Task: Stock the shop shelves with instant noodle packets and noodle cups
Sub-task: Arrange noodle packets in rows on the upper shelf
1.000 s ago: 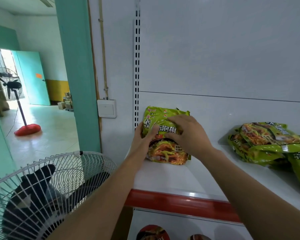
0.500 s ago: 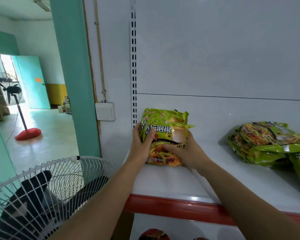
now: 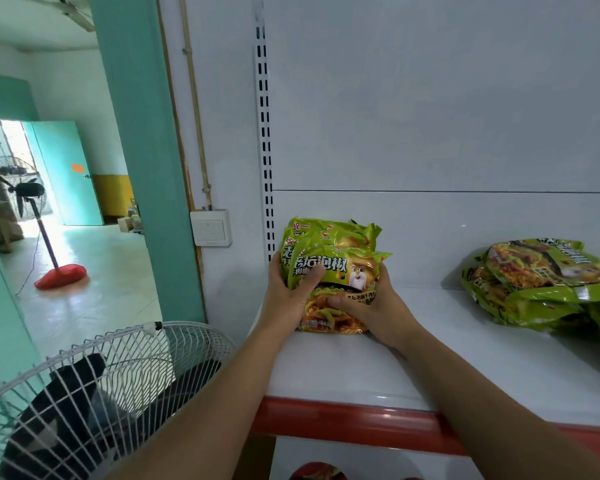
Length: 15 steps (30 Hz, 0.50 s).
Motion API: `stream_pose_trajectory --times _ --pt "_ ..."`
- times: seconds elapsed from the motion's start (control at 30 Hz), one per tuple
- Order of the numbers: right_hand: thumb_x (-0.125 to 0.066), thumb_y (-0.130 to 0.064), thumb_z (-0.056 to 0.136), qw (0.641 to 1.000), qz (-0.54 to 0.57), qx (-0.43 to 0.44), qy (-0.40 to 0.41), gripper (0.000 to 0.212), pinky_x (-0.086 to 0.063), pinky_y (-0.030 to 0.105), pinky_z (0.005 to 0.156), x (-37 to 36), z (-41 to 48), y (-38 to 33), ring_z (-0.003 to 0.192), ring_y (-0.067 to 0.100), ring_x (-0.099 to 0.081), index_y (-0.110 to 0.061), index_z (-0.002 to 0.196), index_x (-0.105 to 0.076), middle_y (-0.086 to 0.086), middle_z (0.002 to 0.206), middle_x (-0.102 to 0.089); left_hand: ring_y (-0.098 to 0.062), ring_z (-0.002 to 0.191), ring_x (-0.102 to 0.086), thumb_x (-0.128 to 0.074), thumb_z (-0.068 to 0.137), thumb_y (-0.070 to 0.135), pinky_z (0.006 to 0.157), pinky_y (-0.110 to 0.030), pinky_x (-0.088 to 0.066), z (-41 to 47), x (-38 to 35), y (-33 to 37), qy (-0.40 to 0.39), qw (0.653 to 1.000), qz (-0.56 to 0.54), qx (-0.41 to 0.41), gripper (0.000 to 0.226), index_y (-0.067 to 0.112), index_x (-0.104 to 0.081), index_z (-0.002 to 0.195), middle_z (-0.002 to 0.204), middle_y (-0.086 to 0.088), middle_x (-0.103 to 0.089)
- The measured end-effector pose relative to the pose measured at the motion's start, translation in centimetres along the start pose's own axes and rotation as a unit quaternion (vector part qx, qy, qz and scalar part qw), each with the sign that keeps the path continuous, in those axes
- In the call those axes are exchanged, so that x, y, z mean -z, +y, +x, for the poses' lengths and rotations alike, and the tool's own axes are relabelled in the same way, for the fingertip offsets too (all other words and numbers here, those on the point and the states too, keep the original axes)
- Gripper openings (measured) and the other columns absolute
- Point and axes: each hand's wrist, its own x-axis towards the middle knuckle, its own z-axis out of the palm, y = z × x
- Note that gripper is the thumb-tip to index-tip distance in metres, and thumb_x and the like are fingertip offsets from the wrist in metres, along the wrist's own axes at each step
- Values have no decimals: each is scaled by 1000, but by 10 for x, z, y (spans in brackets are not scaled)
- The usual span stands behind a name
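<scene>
Head view: both hands are working at the back left corner of the white shelf (image 3: 430, 375), hard against the slotted upright (image 3: 264, 150). The left hand (image 3: 286, 296) is gripping the left side of a small bundle of green noodle packets (image 3: 340, 268), with the thumb lying across the printed front and the fingers curling out of sight behind. The right hand (image 3: 383, 308) is cupping the lower right side, thumb pressing on the noodle picture, fingers wrapping the far edge.

At least two packets are showing, one in front of the other; whether there are more, I cannot tell. They are standing on their bottom edges on the shelf, faces toward the aisle.

Judgement: the two-sided grip is holding the slack packets upright and squared together while they are being settled. Released unevenly, they are likely to slump forward. Starting in the corner is probably giving the row something to lean on.

Well apart, toward the right edge, a loose pile of matching packets (image 3: 541, 285) is lying flat. Below the shelf's red front strip (image 3: 361, 422), a white fan guard (image 3: 101, 393) is standing near the left arm.
</scene>
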Motion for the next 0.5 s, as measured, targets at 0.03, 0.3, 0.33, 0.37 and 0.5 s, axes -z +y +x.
stream_pose_trajectory --times 0.03,0.3,0.33,0.37,0.5 --pt "-88 -57 51 1000 -3 4 2 101 -57 41 91 0 -1 0 107 10 -67 -34 134 -36 -9 121 -66 -11 109 -62 -77 65 65 86 -27 -53 -1 -1 1 6 1000 9 -5 91 34 -35 140 122 13 -60" --pt "-89 -56 55 999 17 -34 17 105 -56 41 92 5 -3 -3 110 13 -66 -33 142 -35 -8 126 -64 -4 105 -61 -75 60 62 75 -18 -50 -7 2 6 24 1000 4 4 94 34 -38 141 117 16 -60" --pt "-87 -51 59 998 26 -46 24 101 -57 37 89 6 -5 -7 109 12 -65 -31 143 -36 -7 127 -63 0 102 -61 -75 62 60 71 -14 -48 -8 1 7 24 1000 7 -3 90 34 -39 140 115 18 -59" --pt "-85 -46 63 997 41 -61 31 96 -58 32 85 7 -7 -10 109 12 -65 -29 144 -36 -6 129 -60 4 99 -60 -76 64 57 68 -10 -46 -10 1 9 27 1000 14 -9 87 34 -40 139 113 21 -59" --pt "-71 -46 83 992 17 -90 92 81 -46 29 95 20 -12 -27 125 16 -51 -21 150 -34 -1 143 -48 -14 129 -48 -68 64 68 98 -28 -42 -11 3 13 62 997 42 -13 101 28 -31 149 145 7 -45"
